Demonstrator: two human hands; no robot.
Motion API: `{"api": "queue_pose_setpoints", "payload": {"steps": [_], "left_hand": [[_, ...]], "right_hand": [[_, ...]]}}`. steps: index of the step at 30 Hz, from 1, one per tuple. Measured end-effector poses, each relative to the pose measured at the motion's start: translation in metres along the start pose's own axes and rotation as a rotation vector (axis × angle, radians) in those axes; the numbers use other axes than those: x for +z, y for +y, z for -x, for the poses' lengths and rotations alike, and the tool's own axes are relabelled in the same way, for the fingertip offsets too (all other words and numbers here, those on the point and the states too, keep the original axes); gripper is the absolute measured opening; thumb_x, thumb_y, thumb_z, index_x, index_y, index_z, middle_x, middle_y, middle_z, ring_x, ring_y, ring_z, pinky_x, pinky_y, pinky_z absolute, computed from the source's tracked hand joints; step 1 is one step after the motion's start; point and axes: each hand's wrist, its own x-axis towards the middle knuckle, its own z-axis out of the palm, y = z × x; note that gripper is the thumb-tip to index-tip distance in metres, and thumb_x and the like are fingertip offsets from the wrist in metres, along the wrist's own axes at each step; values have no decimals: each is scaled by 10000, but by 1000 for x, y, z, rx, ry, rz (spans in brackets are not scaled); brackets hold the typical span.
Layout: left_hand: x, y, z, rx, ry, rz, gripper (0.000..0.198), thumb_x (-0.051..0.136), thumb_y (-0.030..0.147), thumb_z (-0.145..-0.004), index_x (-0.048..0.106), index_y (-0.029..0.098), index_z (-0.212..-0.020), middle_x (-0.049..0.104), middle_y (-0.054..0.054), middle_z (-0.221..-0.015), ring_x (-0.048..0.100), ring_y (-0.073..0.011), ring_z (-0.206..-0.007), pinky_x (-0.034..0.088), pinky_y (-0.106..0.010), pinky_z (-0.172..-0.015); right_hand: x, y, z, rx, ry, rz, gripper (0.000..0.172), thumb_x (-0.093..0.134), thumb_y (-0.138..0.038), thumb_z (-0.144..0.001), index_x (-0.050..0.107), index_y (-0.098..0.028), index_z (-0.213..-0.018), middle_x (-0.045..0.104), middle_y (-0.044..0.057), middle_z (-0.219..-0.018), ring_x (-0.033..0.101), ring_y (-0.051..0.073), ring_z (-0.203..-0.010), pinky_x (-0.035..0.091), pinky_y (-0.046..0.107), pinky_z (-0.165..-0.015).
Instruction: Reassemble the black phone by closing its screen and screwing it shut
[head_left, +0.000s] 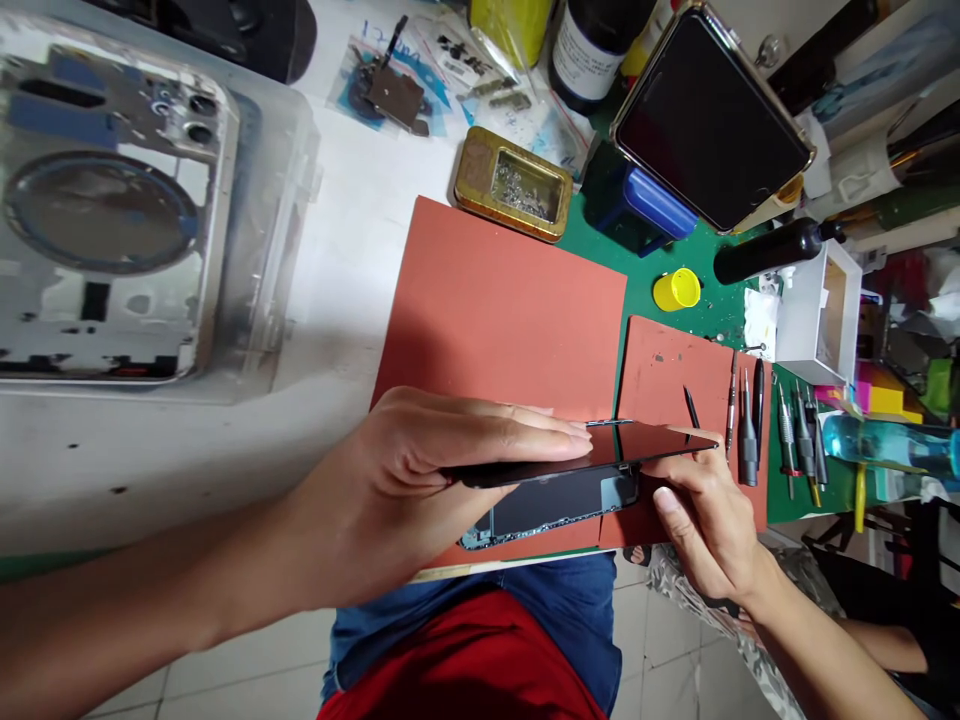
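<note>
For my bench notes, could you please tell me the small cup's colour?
The small cup is bright yellow, as the head view shows.

Site: I assess a phone-repair workshop | Evidence: I note an opened phone [544, 508], precision tools [748, 445], a small-parts tin [476, 165], bench mats [502, 300].

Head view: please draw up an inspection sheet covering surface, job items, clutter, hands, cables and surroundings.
Surface: white tabletop, green mat, two red mats.
Job items: dark panel, seen nearly edge-on above a phone-like body.
Clutter: gold tin with small metal bits, yellow cup, slim tools, dark-screened device.
Left grip: left hand has fingers laid along the panel's upper face.
Right grip: right hand is at the panel's right end.
Cables: nothing seen clearly.
Surroundings: tiled floor; another person partly visible, lower right.
</note>
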Motion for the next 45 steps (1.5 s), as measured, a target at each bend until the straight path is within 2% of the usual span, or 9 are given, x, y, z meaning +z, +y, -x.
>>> {"api": "queue_pose_setpoints", "payload": {"steps": [4, 12, 18, 20, 25, 30, 37, 42, 45], "left_hand": [[1, -1, 3, -2, 14, -3, 496, 717, -7, -983, 871, 333, -1310, 861, 16, -1299, 848, -196, -1193, 647, -237, -1088], [3, 1, 3, -8, 40, 47, 433, 760, 29, -994, 882, 321, -1290, 884, -8, -1249, 867, -228, -1158, 684, -280, -1058], [4, -9, 13, 2, 21, 8, 581, 690, -36, -976, 824, 329, -1407, 852, -11, -1365, 832, -232, -1260, 668, -331, -1129], [6, -10, 13, -3, 41, -12, 596, 689, -60, -955, 839, 334, -1376, 855, 10, -1355, 840, -218, -1241, 665, -310, -1126], [7, -3, 4, -60, 114, -4, 409, 763, 15, -947, 914, 318, -1177, 885, 35, -1219, 882, -201, -1094, 685, -235, -1024], [6, -5, 2, -60, 126, 14, 404, 770, 36, -967, 910, 342, -1190, 881, 47, -1226, 879, -192, -1098, 674, -210, -1026], [6, -9, 6, -43, 98, 0, 497, 745, 16, -981, 883, 396, -1271, 875, 80, -1272, 872, -194, -1140, 675, -230, -1059], [7, -7, 5, -39, 97, 8, 482, 715, 5, -985, 892, 363, -1255, 885, 69, -1248, 872, -183, -1136, 668, -218, -1057], [7, -7, 5, -50, 91, -5, 507, 710, -18, -963, 897, 359, -1245, 881, 68, -1255, 875, -185, -1127, 672, -222, -1053]], "right_hand": [[-4, 10, -2, -65, -40, 4, 281, 563, -78, -979, 623, -214, -1218, 745, 84, -987, 656, 322, -1202, 515, 445, -921], [-17, 25, -9, -163, -124, 21, 317, 569, -56, -930, 647, -212, -1196, 733, 95, -1033, 708, 334, -1188, 539, 465, -902], [-18, 31, -13, -203, -138, -12, 338, 552, -38, -920, 648, -196, -1203, 723, 113, -1124, 705, 331, -1218, 529, 477, -923], [-17, 34, -11, -212, -136, 4, 307, 554, -49, -932, 652, -197, -1183, 714, 121, -1150, 696, 327, -1231, 525, 476, -930], [-16, 39, -8, -202, -143, -6, 308, 555, -84, -965, 661, -226, -1217, 736, 94, -1075, 684, 347, -1269, 518, 501, -947], [-20, 38, -14, -227, -179, -21, 367, 567, -62, -948, 649, -232, -1263, 806, 64, -993, 697, 341, -1241, 498, 487, -956], [-22, 40, -12, -204, -194, -35, 389, 554, -72, -946, 642, -256, -1277, 811, 69, -1025, 706, 344, -1245, 524, 494, -967], [-25, 40, -11, -129, -177, -54, 320, 576, -67, -981, 643, -228, -1250, 691, 143, -1289, 696, 317, -1277, 595, 482, -981], [-27, 40, -10, -60, -175, -99, 297, 586, -62, -1000, 637, -245, -1229, 672, 136, -1316, 706, 318, -1275, 623, 510, -996]]}}
